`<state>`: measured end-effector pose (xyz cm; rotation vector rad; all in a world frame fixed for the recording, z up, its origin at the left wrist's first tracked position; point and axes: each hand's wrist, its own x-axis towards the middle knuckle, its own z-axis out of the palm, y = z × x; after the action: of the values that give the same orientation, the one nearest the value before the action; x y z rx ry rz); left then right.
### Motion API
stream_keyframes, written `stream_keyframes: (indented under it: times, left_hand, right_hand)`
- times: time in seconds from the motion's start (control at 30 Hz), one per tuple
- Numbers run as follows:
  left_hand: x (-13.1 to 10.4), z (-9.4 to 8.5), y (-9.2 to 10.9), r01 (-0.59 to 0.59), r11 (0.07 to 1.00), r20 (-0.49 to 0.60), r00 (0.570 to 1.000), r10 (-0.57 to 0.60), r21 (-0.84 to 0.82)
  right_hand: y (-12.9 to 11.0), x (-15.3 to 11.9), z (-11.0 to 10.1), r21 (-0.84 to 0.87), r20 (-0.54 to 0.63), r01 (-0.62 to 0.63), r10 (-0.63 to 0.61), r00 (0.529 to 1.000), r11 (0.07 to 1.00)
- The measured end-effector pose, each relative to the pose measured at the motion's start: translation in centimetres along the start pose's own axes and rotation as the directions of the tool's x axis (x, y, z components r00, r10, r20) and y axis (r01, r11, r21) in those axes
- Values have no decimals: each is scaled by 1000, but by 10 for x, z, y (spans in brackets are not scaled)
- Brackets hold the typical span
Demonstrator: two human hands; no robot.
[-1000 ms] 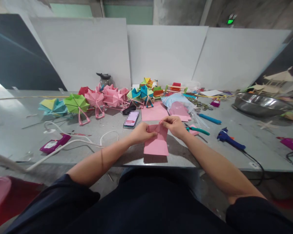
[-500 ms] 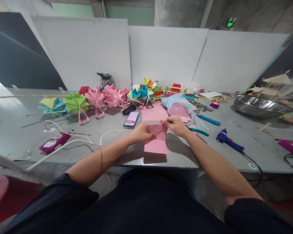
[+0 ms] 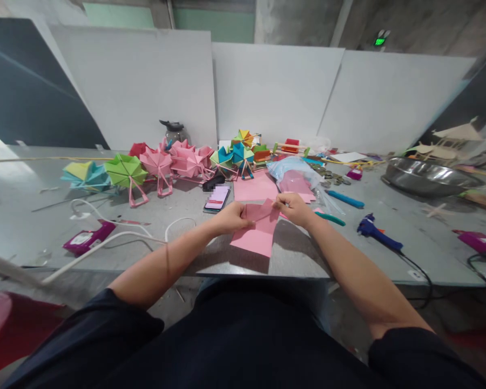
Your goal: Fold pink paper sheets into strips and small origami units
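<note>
A creased sheet of pink paper is held up between my hands, just above the near edge of the table. My left hand pinches its left side, thumb lying on the face of the sheet. At the upper right corner, my right hand grips the paper between thumb and fingers. Behind the hands lie flat pink sheets, partly beside a clear plastic bag. A phone with a lit screen rests left of those sheets.
Folded paper wheel models line the back left. On the right are a blue glue gun, teal-handled tool, blue stick-like tool and steel bowl. A white cable crosses the left side near a purple box.
The pink paper has tilted, its lower edge swinging to the left. Both hands keep their hold and have hardly moved.
</note>
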<state>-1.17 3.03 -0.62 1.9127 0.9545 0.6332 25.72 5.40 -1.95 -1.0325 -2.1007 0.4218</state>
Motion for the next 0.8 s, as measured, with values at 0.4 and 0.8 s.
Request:
stream_keyframes:
  times: [0.4, 0.8]
  left_hand:
    - [2, -11, -4, 107, 994, -171, 979, -110, -24]
    - [5, -21, -11, 35, 855, 12, 999, -34, -517]
  right_hand:
    - [2, -3, 0, -195, -253, 201, -247, 935, 960]
    - [-10, -10, 23, -467, -136, 316, -420, 897, 826]
